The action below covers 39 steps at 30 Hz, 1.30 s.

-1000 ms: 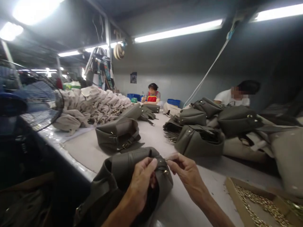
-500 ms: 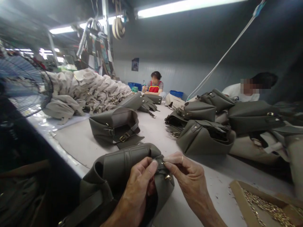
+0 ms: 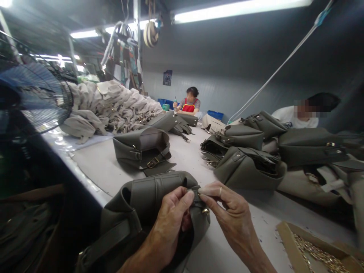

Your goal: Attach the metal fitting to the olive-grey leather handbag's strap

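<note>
Open table (image 3: 187,159) lane runs straight ahead between buckled bag (image 3: 143,149) left and bag pile (image 3: 250,167) right. Cardboard box (image 3: 287,242) blocks near right; fan (image 3: 36,96) guards left edge

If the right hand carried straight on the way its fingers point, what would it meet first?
The right hand points left, fingertips already at the small gold fitting on the grey bag. Straight on it would likely press into the bag, then the left hand, though depth is unclear.

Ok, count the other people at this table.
2. One person in red sits at the far end; one person in white sits on the right behind the bags. Others may be hidden.
</note>
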Motion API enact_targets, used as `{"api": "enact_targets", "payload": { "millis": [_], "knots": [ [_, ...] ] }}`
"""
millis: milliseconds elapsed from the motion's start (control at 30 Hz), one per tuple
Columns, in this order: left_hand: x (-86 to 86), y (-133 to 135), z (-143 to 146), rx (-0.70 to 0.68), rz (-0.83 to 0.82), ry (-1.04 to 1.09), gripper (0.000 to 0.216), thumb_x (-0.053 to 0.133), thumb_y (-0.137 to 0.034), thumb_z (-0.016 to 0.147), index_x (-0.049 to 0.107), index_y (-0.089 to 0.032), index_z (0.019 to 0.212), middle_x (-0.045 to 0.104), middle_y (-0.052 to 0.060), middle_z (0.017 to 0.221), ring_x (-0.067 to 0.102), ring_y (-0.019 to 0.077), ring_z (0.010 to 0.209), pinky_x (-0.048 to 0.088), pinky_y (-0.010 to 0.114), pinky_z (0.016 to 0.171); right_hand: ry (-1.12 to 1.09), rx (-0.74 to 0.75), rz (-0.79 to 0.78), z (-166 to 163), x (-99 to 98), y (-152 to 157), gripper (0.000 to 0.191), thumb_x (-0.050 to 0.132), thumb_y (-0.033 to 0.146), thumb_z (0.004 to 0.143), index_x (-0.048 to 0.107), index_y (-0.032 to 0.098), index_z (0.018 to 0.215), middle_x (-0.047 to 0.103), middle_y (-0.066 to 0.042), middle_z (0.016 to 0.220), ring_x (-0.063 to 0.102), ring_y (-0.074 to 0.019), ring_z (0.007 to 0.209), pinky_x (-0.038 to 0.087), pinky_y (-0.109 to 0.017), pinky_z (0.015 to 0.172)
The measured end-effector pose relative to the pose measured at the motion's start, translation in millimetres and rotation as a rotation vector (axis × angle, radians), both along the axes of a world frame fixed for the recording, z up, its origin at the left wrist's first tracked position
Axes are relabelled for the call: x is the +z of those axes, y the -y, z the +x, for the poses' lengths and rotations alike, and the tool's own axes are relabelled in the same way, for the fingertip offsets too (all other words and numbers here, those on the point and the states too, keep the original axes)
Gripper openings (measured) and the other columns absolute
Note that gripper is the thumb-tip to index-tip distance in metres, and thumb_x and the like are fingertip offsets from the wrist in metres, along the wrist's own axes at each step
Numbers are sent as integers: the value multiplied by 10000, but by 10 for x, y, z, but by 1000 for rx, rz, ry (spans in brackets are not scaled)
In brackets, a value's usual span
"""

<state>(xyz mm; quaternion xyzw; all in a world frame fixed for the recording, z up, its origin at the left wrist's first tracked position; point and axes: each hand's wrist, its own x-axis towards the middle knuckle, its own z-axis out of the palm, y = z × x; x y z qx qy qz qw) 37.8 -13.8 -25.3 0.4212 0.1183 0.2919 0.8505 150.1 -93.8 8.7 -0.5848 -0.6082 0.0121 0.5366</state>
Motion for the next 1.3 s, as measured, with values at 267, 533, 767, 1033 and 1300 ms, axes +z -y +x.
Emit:
{"api": "enact_targets", "payload": {
  "millis": [267, 533, 767, 1033, 1300],
  "knots": [
    [-8, 16, 2, 22, 106, -43, 374, 629, -486, 820, 469, -152, 764, 367, -68, 542, 272, 39, 426, 211, 151, 394, 104, -8, -49, 2, 56, 20, 125, 596, 168, 883, 689, 190, 803, 602, -20, 749, 559, -140, 663, 423, -231, 576],
    [-11, 36, -22, 26, 125, -54, 344, 610, -467, 844, 465, -160, 788, 389, -63, 561, 297, 43, 436, 231, 145, 400, 129, 7, -113, 56, 116, 24, 87, 599, 202, 870, 626, 177, 791, 569, -22, 755, 521, -145, 653, 397, -249, 586],
    [4, 47, 14, 15, 74, -67, 403, 669, -505, 783, 448, -168, 768, 382, -73, 543, 288, 39, 427, 232, 140, 392, 48, 53, -154, 152, 100, -56, 216, 619, 245, 845, 562, 161, 655, 514, -5, 658, 470, -133, 601, 354, -245, 540],
    [-60, 81, 50, 39, 72, -78, 381, 658, -493, 807, 461, -167, 808, 390, -69, 565, 302, 44, 445, 254, 145, 407, -268, -25, -106, 114, -65, -60, 262, 664, 350, 797, 570, 154, 651, 518, 8, 609, 446, -123, 570, 368, -225, 528],
    [25, 71, -50, 18, 181, -166, 404, 651, -515, 788, 493, -143, 787, 460, -35, 574, 375, 62, 459, 324, 162, 430, -353, -78, -2, 75, -127, -46, 211, 664, 322, 807, 604, 151, 698, 568, 1, 646, 500, -126, 595, 406, -209, 552]
  ]
}}
